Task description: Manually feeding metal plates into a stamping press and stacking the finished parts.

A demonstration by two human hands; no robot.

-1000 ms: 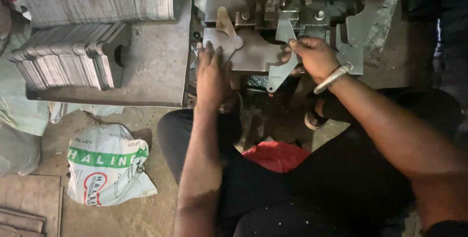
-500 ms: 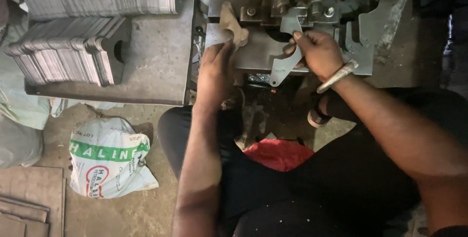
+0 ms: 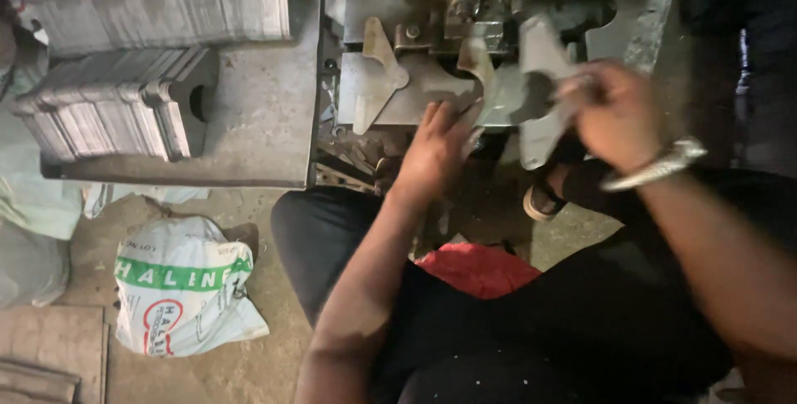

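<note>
The person sat low before a grey metal press [image 3: 498, 5], knees apart in dark clothing, with a red cloth [image 3: 477, 267] lying between the legs. The right hand [image 3: 618, 113], a metal bangle [image 3: 656, 167] on its wrist, was closed about a flat grey metal plate [image 3: 531, 88] with a notched outline, its fingers wrapped over the plate's right edge; the plate stood tilted just in front of the press's tooling, and motion blur hid exactly how it met the machine. The left hand [image 3: 436, 142] lay at the front edge of the press bed [image 3: 390, 97], its fingers spread and loosely curled, the tips touching the lower left edge of the same plate or the bed just beside it; which of the two could not be told. A second cut piece [image 3: 378, 72], pale and roughly triangular, rested flat on the bed to the left of that hand. Further left, on a steel surface [image 3: 249, 146], two long rows of stacked metal plates [image 3: 108, 113] stood on edge, one row behind the other. On the concrete floor below lay a white sack [image 3: 178, 288] with green and red printing, near the person's left knee.
</note>
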